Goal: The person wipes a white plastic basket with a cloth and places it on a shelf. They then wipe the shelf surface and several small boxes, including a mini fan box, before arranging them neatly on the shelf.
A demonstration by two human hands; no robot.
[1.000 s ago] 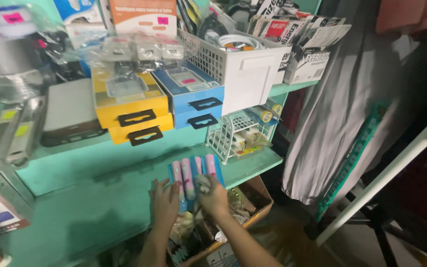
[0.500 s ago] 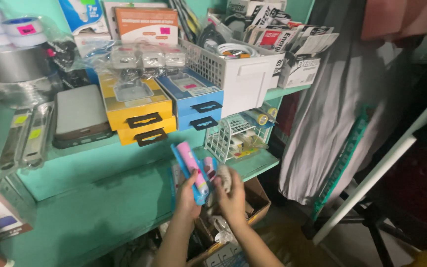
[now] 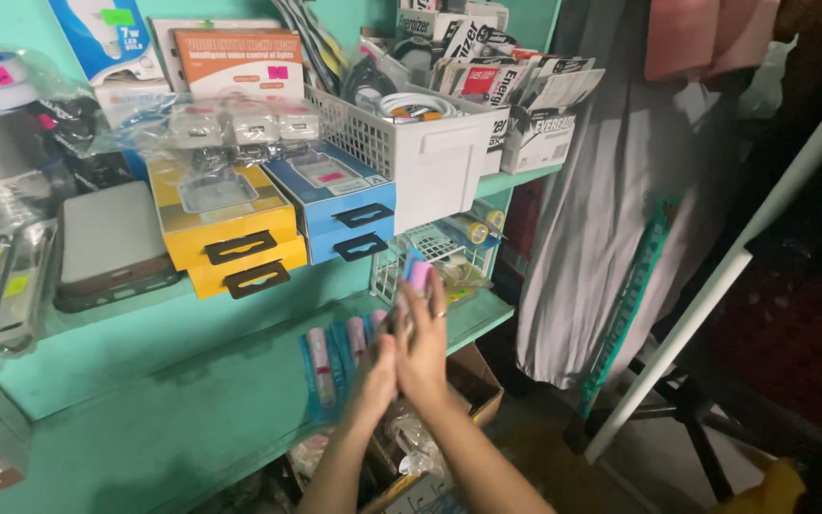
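The right hand [image 3: 423, 347] is raised in front of the small wire basket [image 3: 430, 252], fingers closed around a blue blister pack with a pink item [image 3: 418, 274] in it; the pack's top edge pokes out above the fingertips, level with the basket's lower half. A second ago both hands were lower, down near the cardboard box [image 3: 473, 381] under the shelf, and a fan of these packs was held together there. Now one pack has been lifted away from the rest and carried up toward the basket, so the bunch is being split and dealt out one at a time.

The left hand [image 3: 373, 381] sits just left of and below the right one, touching it, and holds the remaining packs [image 3: 330, 357], which hang out to its left against the green lower shelf [image 3: 192, 419]. Its grip looks closed, though the fingers are mostly hidden behind the right hand, so I cannot be sure how firmly it holds them.

Left of the wire basket, on the upper shelf, lie yellow boxes [image 3: 230, 233] and blue boxes [image 3: 344, 205] with black hanger tabs. Above the wire basket stands a white plastic basket [image 3: 430, 152]. Right of it hangs a grey cloth [image 3: 611, 209].
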